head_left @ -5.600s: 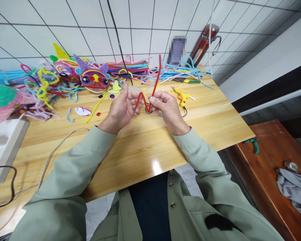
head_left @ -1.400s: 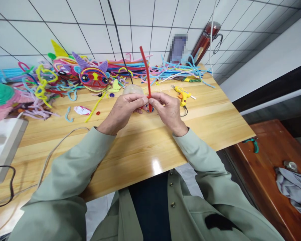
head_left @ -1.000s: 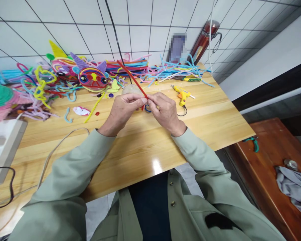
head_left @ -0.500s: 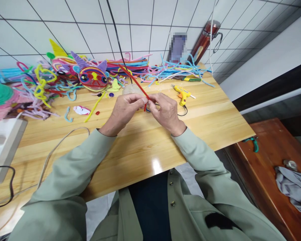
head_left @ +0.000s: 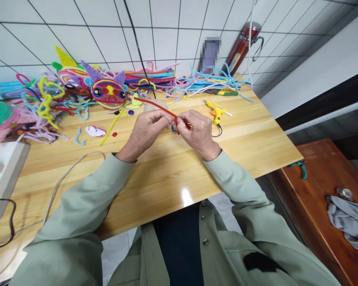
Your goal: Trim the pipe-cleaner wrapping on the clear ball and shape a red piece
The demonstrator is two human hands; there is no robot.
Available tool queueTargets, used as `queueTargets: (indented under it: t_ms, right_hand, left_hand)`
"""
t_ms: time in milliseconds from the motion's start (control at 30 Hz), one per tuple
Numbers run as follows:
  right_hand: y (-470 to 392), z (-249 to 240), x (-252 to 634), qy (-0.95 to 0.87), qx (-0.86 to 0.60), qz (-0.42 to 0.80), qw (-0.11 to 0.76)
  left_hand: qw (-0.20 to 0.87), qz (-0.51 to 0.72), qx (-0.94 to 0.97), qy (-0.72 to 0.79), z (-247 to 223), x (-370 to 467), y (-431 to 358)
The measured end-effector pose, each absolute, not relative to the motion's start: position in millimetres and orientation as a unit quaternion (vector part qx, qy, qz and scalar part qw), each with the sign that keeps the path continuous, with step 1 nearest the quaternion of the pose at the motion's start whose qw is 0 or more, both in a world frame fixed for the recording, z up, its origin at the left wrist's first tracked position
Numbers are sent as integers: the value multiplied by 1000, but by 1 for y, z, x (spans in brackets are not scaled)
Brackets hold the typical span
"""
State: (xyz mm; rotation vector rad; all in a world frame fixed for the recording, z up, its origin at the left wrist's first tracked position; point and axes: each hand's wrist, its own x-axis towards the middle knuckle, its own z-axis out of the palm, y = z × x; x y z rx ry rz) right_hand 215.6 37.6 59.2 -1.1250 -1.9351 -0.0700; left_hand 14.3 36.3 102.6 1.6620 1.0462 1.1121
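A red pipe cleaner [head_left: 158,105] is pinched between both my hands above the wooden table [head_left: 155,178]. My left hand [head_left: 150,129] grips it with thumb and forefinger. Against those fingertips, my right hand [head_left: 197,129] holds the same pipe cleaner, fingers curled. The long end points up and left; a short bent end hangs below the fingertips. Something blue shows in part beneath my hands, mostly hidden. Behind my left hand lies a pale round disc [head_left: 156,105], partly covered.
A yellow glue gun [head_left: 216,112] lies right of my hands. Colourful pipe cleaners [head_left: 209,84] and a face-shaped pipe-cleaner piece [head_left: 109,93] line the wall. A power strip [head_left: 8,174] and cable sit at left. A red-brown flask [head_left: 243,49] leans at the back right.
The long end of the red pipe cleaner has swung down and to the left, and its short end now hangs at a different angle. Both hands stay in nearly the same place.
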Motion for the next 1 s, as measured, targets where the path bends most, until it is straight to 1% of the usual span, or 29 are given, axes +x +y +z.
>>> queueTargets:
  t_ms: [167,333,400,600,700,767,867,933,1000]
  right_hand:
    - [37,61,217,-779,-457,10,429]
    - [36,62,217,-775,-443,33,449]
    - [35,63,217,-772,-437,54,458]
    - [32,68,216,-770,-430,98,462]
    - [33,69,215,-779,-420,100,455]
    - [33,68,214,-780,-429,96,445]
    - [32,67,213,-775,-448,91,437]
    - [32,68,213,-760,-459,101,448]
    - [33,68,214,-730,-472,142,473]
  left_hand:
    - [395,448,690,408,102,16,33]
    - [388,463,689,401,100,17,33]
    - [419,463,672,399,99,15,35]
    - [576,455,564,378,85,13,47]
    - [612,451,533,372,79,16,49]
    - [611,453,532,374,79,17,48]
    - [567,461,564,385,83,17,45]
    - [526,465,597,389,86,16,43]
    - [506,469,609,392,87,16,42]
